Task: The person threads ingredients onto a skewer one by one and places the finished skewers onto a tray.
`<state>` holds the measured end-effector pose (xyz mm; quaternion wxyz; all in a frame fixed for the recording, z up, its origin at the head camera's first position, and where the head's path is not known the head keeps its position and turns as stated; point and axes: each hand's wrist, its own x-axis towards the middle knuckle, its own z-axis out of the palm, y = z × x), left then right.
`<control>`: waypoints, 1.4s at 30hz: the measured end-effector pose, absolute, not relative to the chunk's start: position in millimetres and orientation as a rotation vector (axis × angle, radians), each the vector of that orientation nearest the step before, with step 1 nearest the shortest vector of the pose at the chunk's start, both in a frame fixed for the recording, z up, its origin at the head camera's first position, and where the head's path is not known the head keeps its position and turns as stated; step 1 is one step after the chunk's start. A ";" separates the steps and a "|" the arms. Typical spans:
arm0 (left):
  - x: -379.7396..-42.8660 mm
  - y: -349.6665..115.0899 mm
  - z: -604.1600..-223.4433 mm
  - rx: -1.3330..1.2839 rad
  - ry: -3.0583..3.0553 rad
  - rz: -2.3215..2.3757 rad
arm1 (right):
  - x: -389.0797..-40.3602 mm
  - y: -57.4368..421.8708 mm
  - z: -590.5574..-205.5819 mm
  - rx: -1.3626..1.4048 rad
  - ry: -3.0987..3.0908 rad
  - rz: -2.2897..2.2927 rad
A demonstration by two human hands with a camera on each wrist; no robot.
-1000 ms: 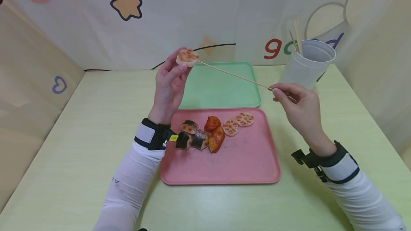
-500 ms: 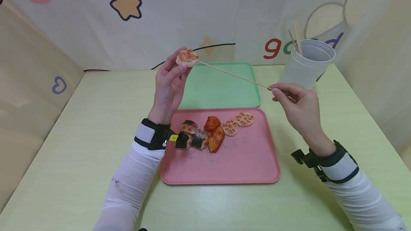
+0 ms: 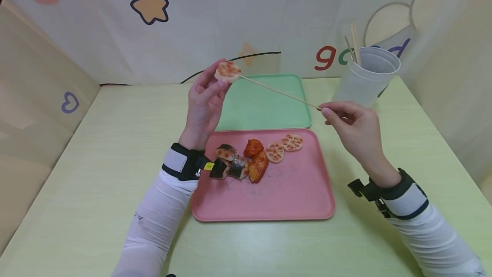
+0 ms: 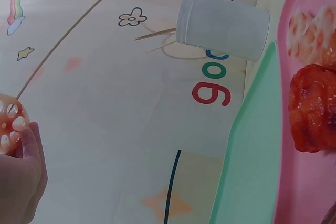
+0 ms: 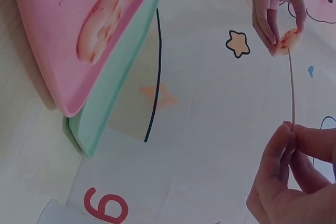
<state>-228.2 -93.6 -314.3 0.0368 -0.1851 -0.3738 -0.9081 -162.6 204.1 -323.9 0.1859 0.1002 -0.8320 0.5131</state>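
Observation:
My left hand point(image 3: 207, 97) pinches a lotus root slice point(image 3: 228, 72) by its edges, raised above the far side of the pink tray. A thin wooden skewer point(image 3: 278, 92) runs from the slice's edge down to my right hand point(image 3: 353, 129), whose thumb and fingertips pinch its other end. In the right wrist view the skewer point(image 5: 292, 87) meets the rim of the slice point(image 5: 287, 41). On the pink tray point(image 3: 265, 206) lie two more lotus root slices point(image 3: 275, 152), two glazed reddish-orange pieces point(image 3: 259, 166) resembling chicken, and several dark-skinned chunks point(image 3: 239, 167), partly behind the left wrist strap.
Behind the pink tray lies a green tray point(image 3: 269, 108). A white plastic cup point(image 3: 365, 78) with several skewers point(image 3: 355, 46) leaning in it stands at the back right, just beyond my right hand. A printed curtain point(image 3: 246, 16) borders the table.
Both hands hold nearly the same pose. The left hand with the lotus root slice has shifted slightly right and down, and the right hand with the skewer slightly left.

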 end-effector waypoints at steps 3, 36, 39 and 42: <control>-228.0 -93.2 -315.2 -0.553 -1.160 -2.781 | -162.2 204.6 -324.5 0.281 -2.371 1.414; -227.3 -94.3 -315.2 -0.734 -1.398 -2.723 | -162.6 201.4 -329.1 0.317 -2.416 1.333; -227.3 -94.5 -315.6 -0.726 -1.409 -2.720 | -162.6 200.7 -329.5 0.314 -2.407 1.329; -227.4 -95.1 -315.8 -0.706 -1.412 -2.722 | -161.9 199.8 -329.3 0.314 -2.393 1.335</control>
